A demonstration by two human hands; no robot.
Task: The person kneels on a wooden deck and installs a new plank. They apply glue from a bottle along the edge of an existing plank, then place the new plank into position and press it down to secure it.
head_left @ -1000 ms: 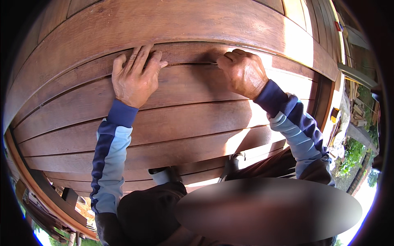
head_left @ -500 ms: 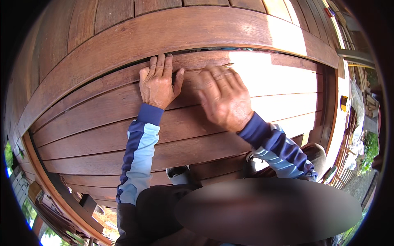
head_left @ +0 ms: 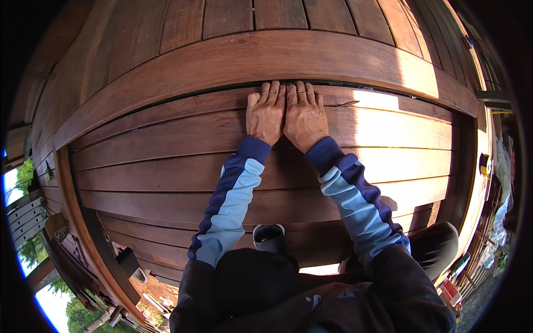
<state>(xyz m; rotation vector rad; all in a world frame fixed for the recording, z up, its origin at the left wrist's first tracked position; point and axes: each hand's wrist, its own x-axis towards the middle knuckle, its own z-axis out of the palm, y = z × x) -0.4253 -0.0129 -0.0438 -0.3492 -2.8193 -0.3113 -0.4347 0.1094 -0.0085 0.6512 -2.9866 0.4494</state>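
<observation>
My left hand [head_left: 266, 114] and my right hand [head_left: 305, 115] lie side by side, almost touching, on the farthest board [head_left: 194, 110] of a reddish-brown wooden panel. Both are palm down with fingers stretched forward. Their fingertips reach the dark gap [head_left: 183, 99] between this board and the wide wooden beam [head_left: 261, 53] beyond it; whether they curl over the edge is hidden. A small thin sliver [head_left: 350, 103], brown and perhaps wood, lies on the board to the right of my right hand.
Planks [head_left: 227, 16] run away beyond the beam. Wooden frame sides border the panel at left [head_left: 72, 188] and right [head_left: 471, 166]. A yellow and black tape measure [head_left: 485, 165] rests on the right side. My shoe [head_left: 268, 236] stands on the nearer boards.
My right hand, raised and blurred before, has come down onto the far board beside my left hand. The whole view has shifted, with the panel lower and farther right.
</observation>
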